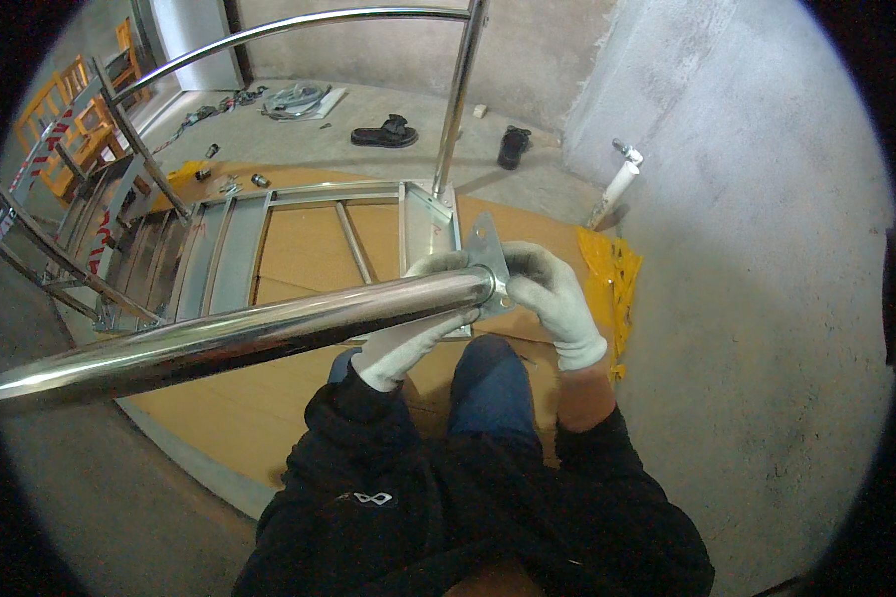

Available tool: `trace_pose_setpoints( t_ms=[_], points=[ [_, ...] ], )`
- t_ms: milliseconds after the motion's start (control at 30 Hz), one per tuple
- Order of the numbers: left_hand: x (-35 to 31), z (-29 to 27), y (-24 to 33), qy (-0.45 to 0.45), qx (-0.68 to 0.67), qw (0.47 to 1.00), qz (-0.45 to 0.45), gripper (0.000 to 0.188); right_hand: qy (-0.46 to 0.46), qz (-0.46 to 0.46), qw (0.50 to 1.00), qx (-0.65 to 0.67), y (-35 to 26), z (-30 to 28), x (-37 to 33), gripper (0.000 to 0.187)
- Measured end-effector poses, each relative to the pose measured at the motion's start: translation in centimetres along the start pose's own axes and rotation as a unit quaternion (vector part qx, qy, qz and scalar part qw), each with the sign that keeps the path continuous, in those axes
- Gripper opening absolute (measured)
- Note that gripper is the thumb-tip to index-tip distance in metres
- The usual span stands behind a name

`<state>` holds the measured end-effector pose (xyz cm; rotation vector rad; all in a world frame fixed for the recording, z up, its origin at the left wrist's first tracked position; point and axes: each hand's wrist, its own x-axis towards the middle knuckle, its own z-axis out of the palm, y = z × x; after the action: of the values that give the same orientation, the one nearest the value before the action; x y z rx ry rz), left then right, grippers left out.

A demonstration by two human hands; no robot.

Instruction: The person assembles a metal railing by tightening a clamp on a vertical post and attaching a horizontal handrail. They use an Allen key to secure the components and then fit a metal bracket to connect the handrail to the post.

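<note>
A thick shiny metal tube (269, 324) runs in front of me from the far left to my hands. At its right end is a flat metal plate (484, 244) with holes. My left hand (408, 343), in a white glove, is wrapped around the tube near that end, its fingers partly hidden behind it. With fingers closed on the plate's right edge, my gloved right hand (558, 298) grips it; some fingertips are hidden. Beyond and below lies a metal frame (239, 249) with crossbars and sheet panels. A polished upright post (456, 109) rises from its far right corner into a curved rail (299, 22).
Brown cardboard (309, 249) covers the floor beneath the frame, with yellow plastic (607, 284) at its right edge. Two black sandals (383, 134), coiled hose (294, 99) and small metal fittings lie beyond. A white pipe (617, 189) stands by the right wall (757, 298). Wooden chairs (80, 109) stand far left.
</note>
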<state>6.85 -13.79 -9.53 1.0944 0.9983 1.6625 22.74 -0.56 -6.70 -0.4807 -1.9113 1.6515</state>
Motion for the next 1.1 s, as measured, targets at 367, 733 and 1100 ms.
trace_pose_setpoints(
  t_ms=[367,733,1100],
  points=[
    [-0.9,-1.1,-0.5,0.003,0.014,0.998,-0.053,0.060,0.013,-0.019,1.000,-0.013,0.6,2.8,-1.1,0.049],
    [-0.7,-0.9,-5.1,0.192,-0.232,0.951,0.075,0.050,0.157,0.002,0.987,0.039,0.8,4.3,-1.0,0.038],
    [-2.4,-11.6,-5.7,0.351,-0.241,0.895,0.136,0.040,0.410,-0.172,0.896,-0.003,1.9,-12.0,-7.0,0.037]
  ],
)
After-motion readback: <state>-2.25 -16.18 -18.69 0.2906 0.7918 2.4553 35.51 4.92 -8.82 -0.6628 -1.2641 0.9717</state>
